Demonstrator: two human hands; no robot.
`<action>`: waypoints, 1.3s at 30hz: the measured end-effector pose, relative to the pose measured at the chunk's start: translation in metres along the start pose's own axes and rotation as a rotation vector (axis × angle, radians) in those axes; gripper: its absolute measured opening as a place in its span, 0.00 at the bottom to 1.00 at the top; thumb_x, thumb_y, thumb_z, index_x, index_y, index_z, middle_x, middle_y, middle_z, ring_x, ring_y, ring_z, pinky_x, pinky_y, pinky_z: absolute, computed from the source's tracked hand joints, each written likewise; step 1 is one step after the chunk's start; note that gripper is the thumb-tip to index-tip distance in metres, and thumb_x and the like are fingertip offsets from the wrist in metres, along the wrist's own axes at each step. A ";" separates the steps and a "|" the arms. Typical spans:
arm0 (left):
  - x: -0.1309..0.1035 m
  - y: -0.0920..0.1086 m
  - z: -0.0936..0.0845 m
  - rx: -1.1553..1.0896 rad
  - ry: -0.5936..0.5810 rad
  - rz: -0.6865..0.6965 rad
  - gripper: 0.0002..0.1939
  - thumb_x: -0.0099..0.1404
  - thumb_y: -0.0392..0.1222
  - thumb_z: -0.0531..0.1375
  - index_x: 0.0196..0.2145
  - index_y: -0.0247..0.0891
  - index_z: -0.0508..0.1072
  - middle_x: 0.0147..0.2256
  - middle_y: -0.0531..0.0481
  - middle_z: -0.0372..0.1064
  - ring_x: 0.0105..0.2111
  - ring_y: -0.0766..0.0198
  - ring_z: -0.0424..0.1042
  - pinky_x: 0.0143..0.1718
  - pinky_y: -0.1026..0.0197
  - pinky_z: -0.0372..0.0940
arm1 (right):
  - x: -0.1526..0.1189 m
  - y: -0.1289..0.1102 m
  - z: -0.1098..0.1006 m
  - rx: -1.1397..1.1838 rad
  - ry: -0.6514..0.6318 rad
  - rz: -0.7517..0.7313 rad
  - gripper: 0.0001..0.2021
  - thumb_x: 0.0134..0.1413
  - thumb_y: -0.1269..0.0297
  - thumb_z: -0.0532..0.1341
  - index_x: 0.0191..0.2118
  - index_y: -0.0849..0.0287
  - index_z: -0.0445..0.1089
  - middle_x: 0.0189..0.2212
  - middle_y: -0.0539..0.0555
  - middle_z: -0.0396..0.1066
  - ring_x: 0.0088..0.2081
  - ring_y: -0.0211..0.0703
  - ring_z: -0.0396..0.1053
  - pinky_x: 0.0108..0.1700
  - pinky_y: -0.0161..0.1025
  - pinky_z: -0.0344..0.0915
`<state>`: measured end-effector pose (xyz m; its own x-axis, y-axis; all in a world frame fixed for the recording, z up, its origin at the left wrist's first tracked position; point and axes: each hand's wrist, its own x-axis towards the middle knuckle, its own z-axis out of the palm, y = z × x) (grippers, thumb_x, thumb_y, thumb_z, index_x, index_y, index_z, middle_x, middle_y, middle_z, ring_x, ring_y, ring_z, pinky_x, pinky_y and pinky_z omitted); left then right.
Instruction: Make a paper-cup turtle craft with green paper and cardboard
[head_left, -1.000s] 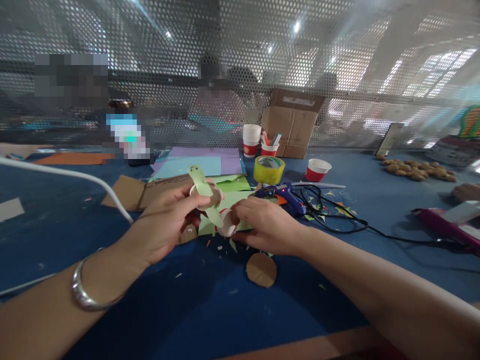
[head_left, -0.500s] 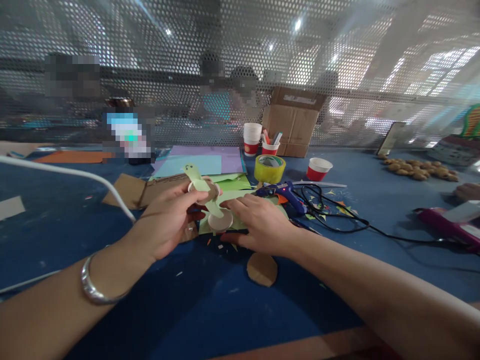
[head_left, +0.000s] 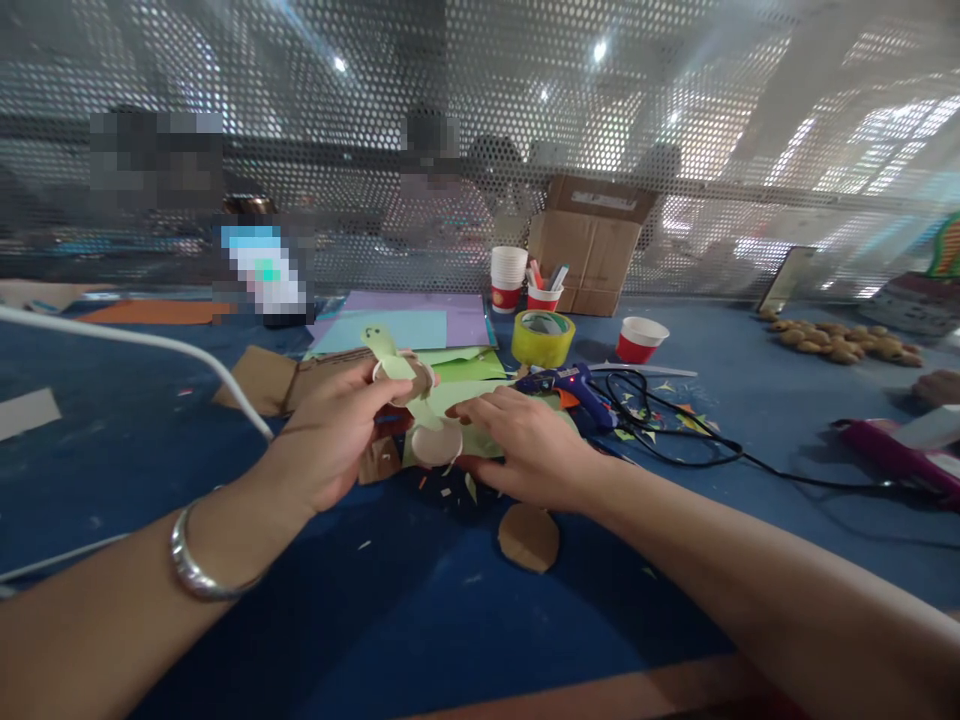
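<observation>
Blue table [head_left: 225, 600], left hand [head_left: 330, 440] pinching green paper figure [head_left: 397, 370], right hand [head_left: 525, 445] spread flat just beside.

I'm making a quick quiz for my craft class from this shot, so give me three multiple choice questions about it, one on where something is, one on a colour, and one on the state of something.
1. Where does the cardboard disc lie?
A. on the blue table, nearer the camera than the right hand
B. inside the cardboard box
C. on top of the tape roll

2. What colour is the tape roll?
A. pink
B. yellow
C. black

3. What is the left hand doing?
A. lying flat and empty on the table
B. gripping the glue gun
C. pinching a green paper figure held up off the table

Answers: 1 A, the disc sits alone on the blue surface just below the right hand. 2 B, the roll beside the red cup is plainly yellow. 3 C, the fingers close on the figure, whose drawn smile shows at its top.
</observation>
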<state>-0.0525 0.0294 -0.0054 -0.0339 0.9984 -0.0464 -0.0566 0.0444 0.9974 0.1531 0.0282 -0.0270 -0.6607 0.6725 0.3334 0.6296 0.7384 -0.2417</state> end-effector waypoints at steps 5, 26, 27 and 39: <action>-0.002 -0.001 0.001 0.011 0.000 -0.061 0.09 0.58 0.43 0.67 0.38 0.43 0.79 0.43 0.48 0.78 0.41 0.56 0.76 0.32 0.62 0.70 | 0.002 -0.003 0.003 0.041 -0.004 -0.023 0.24 0.59 0.61 0.66 0.58 0.64 0.67 0.49 0.61 0.75 0.50 0.53 0.68 0.52 0.48 0.67; -0.021 0.009 0.004 0.029 -0.214 -0.141 0.10 0.60 0.45 0.67 0.38 0.44 0.73 0.36 0.54 0.73 0.34 0.64 0.72 0.35 0.62 0.70 | -0.016 -0.006 -0.019 -0.024 0.460 -0.292 0.24 0.65 0.72 0.58 0.64 0.54 0.57 0.58 0.59 0.70 0.58 0.50 0.68 0.58 0.52 0.67; -0.023 0.009 0.006 -0.026 -0.217 -0.139 0.07 0.61 0.44 0.66 0.37 0.43 0.74 0.37 0.53 0.74 0.36 0.63 0.72 0.37 0.61 0.71 | -0.017 -0.007 -0.019 -0.026 0.451 -0.305 0.25 0.65 0.72 0.57 0.65 0.54 0.56 0.58 0.60 0.70 0.59 0.50 0.67 0.58 0.52 0.67; -0.035 0.001 0.009 0.033 -0.390 0.075 0.10 0.65 0.46 0.65 0.43 0.44 0.74 0.44 0.49 0.77 0.48 0.55 0.74 0.49 0.55 0.69 | -0.017 -0.008 -0.015 -0.008 0.487 -0.274 0.24 0.62 0.74 0.60 0.62 0.57 0.59 0.58 0.60 0.70 0.60 0.48 0.67 0.60 0.50 0.66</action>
<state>-0.0420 -0.0053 -0.0020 0.3448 0.9376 0.0452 -0.0365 -0.0347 0.9987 0.1656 0.0101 -0.0169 -0.5370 0.3539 0.7658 0.4656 0.8813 -0.0808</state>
